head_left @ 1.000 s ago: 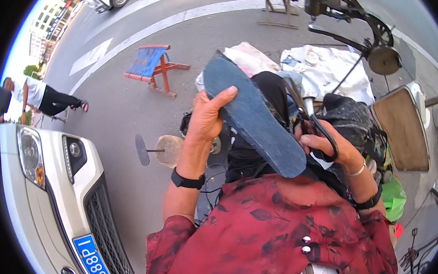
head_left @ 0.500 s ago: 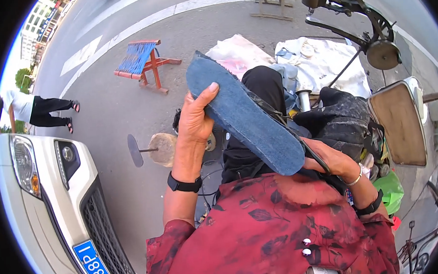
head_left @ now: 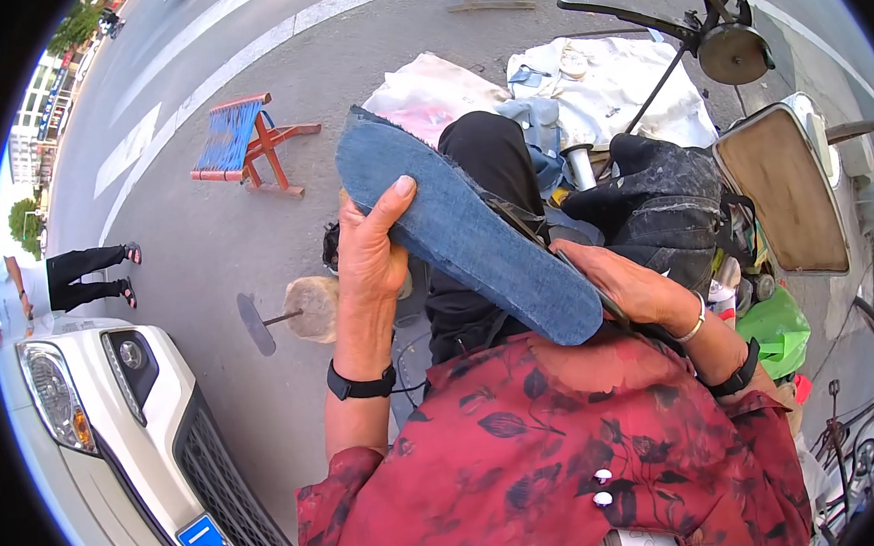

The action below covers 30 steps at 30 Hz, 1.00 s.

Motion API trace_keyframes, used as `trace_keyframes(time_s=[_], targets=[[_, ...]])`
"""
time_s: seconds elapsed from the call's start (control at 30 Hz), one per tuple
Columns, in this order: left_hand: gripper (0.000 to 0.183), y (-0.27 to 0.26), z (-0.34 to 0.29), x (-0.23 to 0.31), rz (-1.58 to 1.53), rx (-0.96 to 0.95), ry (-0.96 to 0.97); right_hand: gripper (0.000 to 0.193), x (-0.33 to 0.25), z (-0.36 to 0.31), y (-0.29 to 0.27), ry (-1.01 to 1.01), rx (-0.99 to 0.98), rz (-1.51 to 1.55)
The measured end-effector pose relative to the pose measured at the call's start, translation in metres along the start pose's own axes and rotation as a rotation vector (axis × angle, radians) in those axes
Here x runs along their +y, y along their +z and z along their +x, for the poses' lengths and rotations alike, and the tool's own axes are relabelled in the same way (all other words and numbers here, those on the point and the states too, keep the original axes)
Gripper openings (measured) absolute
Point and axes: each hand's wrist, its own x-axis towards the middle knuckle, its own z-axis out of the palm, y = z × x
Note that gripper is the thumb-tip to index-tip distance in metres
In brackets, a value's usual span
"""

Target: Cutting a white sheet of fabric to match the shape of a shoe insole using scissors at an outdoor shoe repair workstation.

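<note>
A long blue denim insole (head_left: 475, 236) is held up at a slant, its wider end at the upper left. My left hand (head_left: 373, 242) grips it from the left, thumb on the denim face and fingers mostly behind. Along its right edge shows a dark, thin sole-like piece (head_left: 520, 221), largely hidden underneath. My right hand (head_left: 623, 280) is closed at the lower right edge, around the dark piece beside the insole's narrow end; its thumb is hidden. My knees in black trousers (head_left: 490, 160) lie beneath.
A blue-corded folding stool (head_left: 249, 144) stands at the far left, and a white car (head_left: 134, 392) is close on my left. White cloths (head_left: 606, 82), a black bag (head_left: 643, 205) and a hand-cranked sewing machine (head_left: 723, 45) are ahead and right. A green bag (head_left: 776, 332) lies right.
My right hand has shifted up along the insole's edge, and less of the dark piece stands out around it. The insole stays in my left hand. The whole view has shifted slightly.
</note>
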Motion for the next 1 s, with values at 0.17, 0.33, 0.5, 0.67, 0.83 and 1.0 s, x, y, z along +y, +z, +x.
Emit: trace_keyframes(time_s=[0.17,0.33,0.5,0.67,0.83,1.0], targets=[[0.029,0.006,-0.004,0.004,0.052,-0.023,0.013,0.032,-0.001,0.008,0.001,0.012,0.017,0.017],[0.033,0.004,-0.005,0.006,0.124,0.013,0.035,0.036,0.005,0.011,0.004,0.084,0.0,-0.026],[0.026,-0.002,-0.004,0.002,0.033,-0.001,0.08,0.042,-0.002,0.01,0.002,0.071,0.034,-0.173],[0.028,-0.002,-0.006,0.002,0.068,0.03,0.066,0.044,0.002,0.017,0.006,0.072,0.043,-0.154],[0.024,0.006,-0.004,-0.002,0.114,0.075,0.06,0.05,0.018,0.022,0.011,0.081,0.063,-0.039],[0.02,0.011,-0.005,-0.002,0.13,0.064,0.056,0.051,0.015,0.022,0.006,0.147,0.069,0.004]])
